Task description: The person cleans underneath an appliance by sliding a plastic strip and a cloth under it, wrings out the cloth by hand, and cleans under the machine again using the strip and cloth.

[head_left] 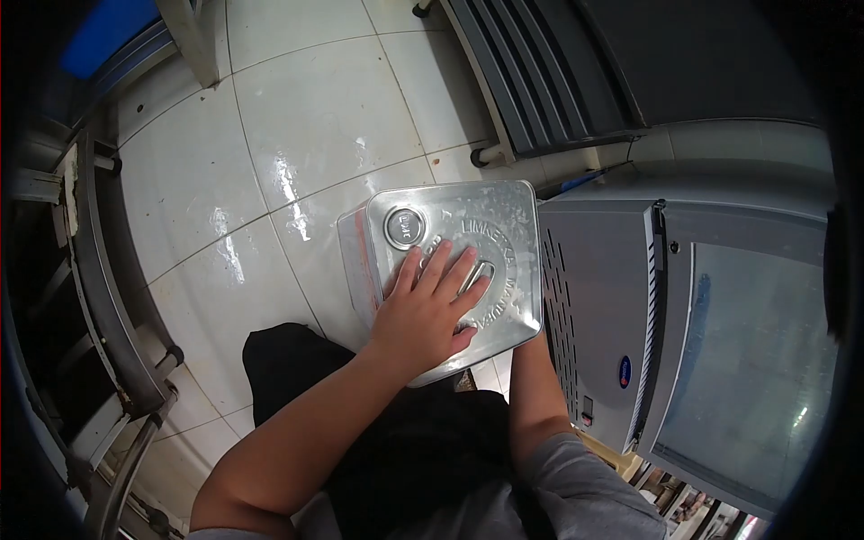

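Note:
A large square metal tin (513,243) with raised lettering on its top is held upright in front of my body. On that top are a round cap (404,228) and a small wire handle, partly covered by my fingers. My left hand (427,304) lies flat on the tin with its fingers spread. My right forearm (534,382) reaches to the tin's right side and goes out of sight below it. The right hand and its fingers are hidden by the tin.
White floor tiles (333,108) look wet in places. Close on the right stands a grey appliance (601,297) with a glass-like panel. A dark ribbed unit (540,81) is at the back, and a metal rack (99,270) on the left.

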A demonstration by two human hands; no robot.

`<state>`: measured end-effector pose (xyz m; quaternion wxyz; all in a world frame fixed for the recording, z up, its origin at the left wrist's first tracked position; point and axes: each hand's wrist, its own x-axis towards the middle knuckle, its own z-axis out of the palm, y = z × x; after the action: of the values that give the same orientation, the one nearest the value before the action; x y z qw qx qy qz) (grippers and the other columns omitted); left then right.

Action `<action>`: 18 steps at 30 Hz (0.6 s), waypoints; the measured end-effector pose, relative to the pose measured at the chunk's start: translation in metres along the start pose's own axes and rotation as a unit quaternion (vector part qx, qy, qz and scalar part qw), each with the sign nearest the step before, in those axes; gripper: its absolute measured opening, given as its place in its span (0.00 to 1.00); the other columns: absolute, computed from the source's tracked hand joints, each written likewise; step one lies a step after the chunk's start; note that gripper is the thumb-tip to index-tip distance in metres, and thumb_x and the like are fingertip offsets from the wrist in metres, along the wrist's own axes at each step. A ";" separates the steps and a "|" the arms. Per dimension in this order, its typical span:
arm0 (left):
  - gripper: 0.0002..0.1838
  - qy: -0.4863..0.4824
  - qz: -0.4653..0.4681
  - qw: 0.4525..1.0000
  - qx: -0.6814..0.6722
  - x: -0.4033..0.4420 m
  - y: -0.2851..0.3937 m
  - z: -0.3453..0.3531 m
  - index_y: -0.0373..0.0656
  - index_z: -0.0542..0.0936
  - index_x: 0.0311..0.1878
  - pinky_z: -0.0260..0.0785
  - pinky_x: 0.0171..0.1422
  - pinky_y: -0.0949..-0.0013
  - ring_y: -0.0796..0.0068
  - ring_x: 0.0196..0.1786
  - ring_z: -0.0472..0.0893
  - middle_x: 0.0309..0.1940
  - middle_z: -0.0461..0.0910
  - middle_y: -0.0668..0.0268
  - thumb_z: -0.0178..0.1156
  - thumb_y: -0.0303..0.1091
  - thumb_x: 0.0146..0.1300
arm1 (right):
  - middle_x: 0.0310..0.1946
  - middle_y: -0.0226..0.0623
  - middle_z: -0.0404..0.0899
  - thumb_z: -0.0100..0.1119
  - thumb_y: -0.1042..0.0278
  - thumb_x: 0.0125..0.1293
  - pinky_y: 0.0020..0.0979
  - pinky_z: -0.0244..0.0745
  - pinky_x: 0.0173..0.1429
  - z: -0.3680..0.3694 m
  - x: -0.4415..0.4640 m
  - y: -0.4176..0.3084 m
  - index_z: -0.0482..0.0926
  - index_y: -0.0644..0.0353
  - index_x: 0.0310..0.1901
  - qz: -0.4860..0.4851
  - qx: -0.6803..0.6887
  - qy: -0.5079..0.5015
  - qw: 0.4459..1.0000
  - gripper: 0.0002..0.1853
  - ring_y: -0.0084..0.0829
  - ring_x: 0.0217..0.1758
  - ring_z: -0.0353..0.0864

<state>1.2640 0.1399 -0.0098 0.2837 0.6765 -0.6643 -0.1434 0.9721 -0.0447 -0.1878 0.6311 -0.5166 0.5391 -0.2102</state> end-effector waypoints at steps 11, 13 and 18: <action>0.31 -0.006 -0.003 1.000 0.011 0.001 0.002 -0.002 0.58 0.72 0.60 0.47 0.71 0.47 0.58 0.69 0.59 0.66 0.62 0.64 0.61 0.53 0.51 | 0.53 0.41 0.71 0.41 0.45 0.67 0.35 0.70 0.57 -0.018 -0.008 0.006 0.56 0.50 0.67 0.002 0.069 -0.049 0.996 0.31 0.35 0.54 0.73; 0.31 -0.007 -0.002 1.000 0.011 0.001 0.003 -0.002 0.58 0.72 0.60 0.47 0.71 0.47 0.58 0.69 0.59 0.66 0.62 0.64 0.62 0.53 0.51 | 0.53 0.40 0.71 0.40 0.43 0.67 0.34 0.70 0.58 -0.024 -0.016 0.012 0.56 0.51 0.67 0.008 0.105 -0.050 0.993 0.31 0.34 0.54 0.73; 0.32 0.006 0.009 1.000 0.008 0.001 0.003 -0.002 0.54 0.72 0.59 0.49 0.70 0.47 0.56 0.68 0.59 0.65 0.63 0.62 0.63 0.52 0.49 | 0.58 0.41 0.67 0.38 0.48 0.71 0.33 0.65 0.62 0.010 -0.075 -0.014 0.53 0.52 0.67 0.014 0.046 0.110 0.993 0.28 0.34 0.60 0.69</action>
<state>1.2632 0.1397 -0.0063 0.2832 0.6736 -0.6699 -0.1315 0.9603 0.0166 -0.1421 0.5938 -0.4538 0.6019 -0.2815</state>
